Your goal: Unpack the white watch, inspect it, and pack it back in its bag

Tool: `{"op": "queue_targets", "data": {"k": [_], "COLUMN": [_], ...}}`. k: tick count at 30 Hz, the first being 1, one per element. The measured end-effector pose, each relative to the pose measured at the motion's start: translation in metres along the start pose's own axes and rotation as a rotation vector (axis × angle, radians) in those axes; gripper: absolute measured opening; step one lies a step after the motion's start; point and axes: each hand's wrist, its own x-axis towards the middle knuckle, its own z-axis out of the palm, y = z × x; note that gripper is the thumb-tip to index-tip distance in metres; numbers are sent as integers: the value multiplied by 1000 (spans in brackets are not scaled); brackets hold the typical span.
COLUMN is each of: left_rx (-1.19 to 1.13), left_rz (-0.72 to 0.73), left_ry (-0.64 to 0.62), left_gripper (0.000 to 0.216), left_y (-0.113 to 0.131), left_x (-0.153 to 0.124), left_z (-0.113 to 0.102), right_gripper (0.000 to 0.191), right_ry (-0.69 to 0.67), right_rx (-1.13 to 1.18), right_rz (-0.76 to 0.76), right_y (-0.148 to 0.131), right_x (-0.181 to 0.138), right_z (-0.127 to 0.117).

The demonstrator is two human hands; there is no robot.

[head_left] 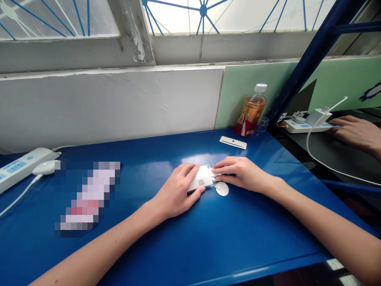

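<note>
A small white box with a square printed code lies on the blue desk between my hands. My left hand is closed around its left side, thumb along the near edge and fingers over the far edge. From the right, my right hand has its fingertips pressed together at the box's right end, where something white and clear, plastic-like, sticks out; its exact shape is hidden. A round white disc lies flat just below the right fingertips, with a clear piece at its upper left.
A flat white slotted strip and a drink bottle stand toward the wall on the blue desk. At left are a power strip, a cabled white charger and a pixelated object. Another person's hand rests at far right.
</note>
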Motion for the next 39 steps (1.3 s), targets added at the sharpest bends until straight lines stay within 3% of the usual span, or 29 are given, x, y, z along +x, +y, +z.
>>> {"op": "queue_targets", "data": {"k": [8,15,26,33,36,39], "left_rx": [33,34,42,53,87,122], "left_rz": [-13,-3,42,14,-31,-55], "left_ry": [-6,8,16,-17,-93,-186], "left_gripper": [46,43,45,50,58,64], "left_y": [0,0,-2,-4,-3,-1], "left_x": [-1,-1,-1,-2,-2,-1], "left_z": [0,1,2,5,5,3], "right_gripper": [25,29,42,43,41,34], "right_ry": [-47,-152,-253,-296,-254,-92], "right_rx": [-295,-334,-34,79,28,-91], "right_rz": [26,26,143,198,193,195], "right_y": [-6,-23,-40,-22,-13,-9], "right_x": [-4,-9,-3,-4,-5,-4], "right_z": [-23,-12,-3,-1,-5,-8]}}
